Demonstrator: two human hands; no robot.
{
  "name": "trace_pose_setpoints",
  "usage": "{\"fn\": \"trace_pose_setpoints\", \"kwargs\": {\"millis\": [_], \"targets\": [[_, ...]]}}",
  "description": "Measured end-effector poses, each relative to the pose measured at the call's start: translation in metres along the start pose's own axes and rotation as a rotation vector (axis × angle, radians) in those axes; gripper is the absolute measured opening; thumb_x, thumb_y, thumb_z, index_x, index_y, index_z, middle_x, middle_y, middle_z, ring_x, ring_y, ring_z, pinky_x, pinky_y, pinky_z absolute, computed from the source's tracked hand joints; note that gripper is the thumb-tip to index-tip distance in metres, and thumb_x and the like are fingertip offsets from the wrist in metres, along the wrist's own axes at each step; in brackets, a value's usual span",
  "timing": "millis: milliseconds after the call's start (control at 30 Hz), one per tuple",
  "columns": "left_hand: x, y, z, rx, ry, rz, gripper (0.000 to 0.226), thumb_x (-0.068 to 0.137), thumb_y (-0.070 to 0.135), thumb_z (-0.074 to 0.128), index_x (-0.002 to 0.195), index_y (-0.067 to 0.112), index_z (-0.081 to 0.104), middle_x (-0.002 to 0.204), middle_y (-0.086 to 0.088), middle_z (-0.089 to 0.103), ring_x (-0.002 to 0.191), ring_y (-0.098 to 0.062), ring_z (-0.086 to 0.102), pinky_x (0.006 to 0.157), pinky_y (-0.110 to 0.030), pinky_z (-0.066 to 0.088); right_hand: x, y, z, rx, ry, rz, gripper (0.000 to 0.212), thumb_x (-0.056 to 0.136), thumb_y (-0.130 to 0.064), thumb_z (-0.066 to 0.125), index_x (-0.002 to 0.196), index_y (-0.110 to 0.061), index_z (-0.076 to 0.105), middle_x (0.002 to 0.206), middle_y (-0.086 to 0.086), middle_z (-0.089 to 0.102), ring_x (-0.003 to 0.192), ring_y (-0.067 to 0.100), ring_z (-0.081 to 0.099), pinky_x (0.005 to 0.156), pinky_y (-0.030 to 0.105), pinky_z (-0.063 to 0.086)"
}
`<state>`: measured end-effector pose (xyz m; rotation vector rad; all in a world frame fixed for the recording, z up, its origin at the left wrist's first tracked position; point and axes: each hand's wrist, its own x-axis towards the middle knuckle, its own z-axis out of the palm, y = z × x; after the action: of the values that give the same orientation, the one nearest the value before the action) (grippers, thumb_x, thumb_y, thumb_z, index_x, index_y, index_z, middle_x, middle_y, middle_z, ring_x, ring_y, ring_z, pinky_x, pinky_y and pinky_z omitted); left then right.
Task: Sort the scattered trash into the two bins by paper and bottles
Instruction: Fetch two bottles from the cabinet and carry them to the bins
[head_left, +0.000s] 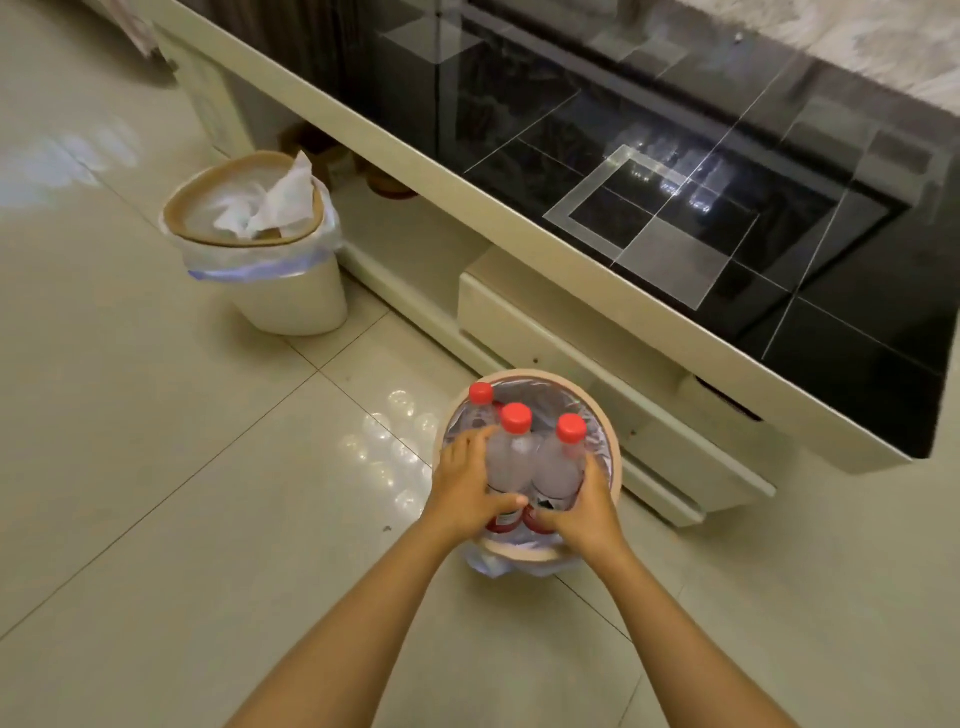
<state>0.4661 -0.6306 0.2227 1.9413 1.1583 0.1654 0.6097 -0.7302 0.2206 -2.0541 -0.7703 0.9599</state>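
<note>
Three clear plastic bottles with red caps stand in the near round bin, which has a tan rim and a plastic liner. My left hand wraps the middle bottle from the left. My right hand wraps the right bottle from the right. The third bottle stands behind, at the bin's left side, with my left fingers close to it. Farther left stands a second cream bin with crumpled white paper inside.
A low cream cabinet with a black glass top runs diagonally along the right, its drawer just behind the near bin. Glossy beige floor tiles stretch to the left and front.
</note>
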Motion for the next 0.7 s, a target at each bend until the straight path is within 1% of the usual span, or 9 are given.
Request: {"fn": "trace_pose_setpoints", "kwargs": {"millis": [67, 133, 267, 367, 467, 533, 600, 633, 700], "targets": [[0.001, 0.001, 0.001, 0.058, 0.024, -0.039, 0.083, 0.064, 0.045, 0.081, 0.132, 0.026, 0.038, 0.130, 0.004, 0.054, 0.120, -0.022, 0.049, 0.099, -0.033, 0.039, 0.000, 0.004, -0.002, -0.047, 0.020, 0.063, 0.075, 0.057, -0.016, 0.085, 0.118, -0.019, 0.043, 0.117, 0.000, 0.056, 0.111, 0.021, 0.056, 0.086, 0.029, 0.047], [0.004, 0.003, 0.002, 0.180, 0.004, -0.066, 0.071, 0.066, 0.044, 0.079, 0.123, 0.025, 0.041, 0.119, 0.003, 0.062, 0.112, -0.024, 0.057, 0.094, -0.032, 0.038, 0.001, 0.006, -0.004, -0.160, 0.002, 0.075, 0.065, 0.060, -0.018, 0.084, 0.112, -0.021, 0.046, 0.108, -0.002, 0.060, 0.103, 0.022, 0.060, 0.080, 0.031, 0.048], [0.010, 0.001, 0.011, 0.367, 0.013, -0.097, 0.059, 0.070, 0.046, 0.075, 0.114, 0.022, 0.042, 0.106, 0.000, 0.067, 0.106, -0.025, 0.059, 0.093, -0.031, 0.038, 0.005, 0.006, 0.002, -0.365, 0.001, 0.079, 0.076, 0.065, -0.035, 0.077, 0.129, -0.022, 0.037, 0.116, 0.002, 0.063, 0.102, 0.028, 0.063, 0.079, 0.032, 0.049], [0.015, 0.002, 0.016, 0.424, 0.047, -0.122, 0.059, 0.069, 0.049, 0.075, 0.113, 0.023, 0.045, 0.115, 0.000, 0.062, 0.113, -0.024, 0.051, 0.096, -0.032, 0.035, 0.012, 0.006, 0.003, -0.391, 0.008, 0.090, 0.084, 0.065, -0.035, 0.078, 0.134, -0.020, 0.033, 0.122, 0.004, 0.062, 0.105, 0.028, 0.062, 0.083, 0.035, 0.051], [0.013, 0.001, 0.020, 0.520, 0.099, -0.100, 0.081, 0.068, 0.059, 0.071, 0.134, 0.026, 0.036, 0.138, 0.000, 0.042, 0.127, -0.023, 0.035, 0.098, -0.034, 0.029, 0.010, 0.003, 0.000, -0.249, 0.049, 0.045, 0.091, 0.053, -0.044, 0.084, 0.128, -0.021, 0.039, 0.127, 0.001, 0.057, 0.113, 0.021, 0.057, 0.091, 0.040, 0.051], [0.006, 0.002, 0.017, 0.454, 0.197, -0.114, 0.108, 0.064, 0.069, 0.070, 0.148, 0.030, 0.015, 0.151, -0.002, 0.019, 0.137, -0.024, 0.022, 0.106, -0.039, 0.026, 0.001, -0.003, -0.005, -0.149, 0.236, -0.022, 0.090, 0.057, -0.054, 0.080, 0.132, -0.025, 0.039, 0.133, -0.002, 0.050, 0.119, 0.017, 0.051, 0.095, 0.040, 0.049], [-0.001, 0.000, 0.014, 0.308, 0.285, -0.195, 0.122, 0.059, 0.071, 0.073, 0.151, 0.031, 0.003, 0.155, -0.002, 0.007, 0.142, -0.027, 0.015, 0.109, -0.046, 0.026, -0.012, -0.004, -0.011, -0.196, 0.467, -0.035, 0.087, 0.064, -0.054, 0.078, 0.135, -0.022, 0.040, 0.138, 0.003, 0.044, 0.125, 0.023, 0.045, 0.098, 0.044, 0.046], [-0.005, -0.003, 0.013, 0.232, 0.285, -0.258, 0.123, 0.059, 0.066, 0.077, 0.151, 0.032, 0.002, 0.156, -0.003, 0.008, 0.141, -0.028, 0.020, 0.107, -0.049, 0.029, -0.019, 0.002, -0.011, -0.167, 0.511, 0.014, 0.091, 0.063, -0.052, 0.080, 0.137, -0.020, 0.038, 0.142, 0.006, 0.040, 0.128, 0.026, 0.042, 0.099, 0.045, 0.045], [-0.013, -0.010, 0.008, 0.071, 0.182, -0.355, 0.115, 0.065, 0.053, 0.080, 0.149, 0.035, 0.004, 0.152, -0.008, 0.027, 0.130, -0.032, 0.043, 0.100, -0.050, 0.043, -0.030, 0.016, -0.005, 0.108, 0.398, 0.164, 0.100, 0.055, -0.049, 0.086, 0.138, -0.028, 0.034, 0.144, 0.006, 0.040, 0.128, 0.026, 0.045, 0.100, 0.047, 0.046]]}}
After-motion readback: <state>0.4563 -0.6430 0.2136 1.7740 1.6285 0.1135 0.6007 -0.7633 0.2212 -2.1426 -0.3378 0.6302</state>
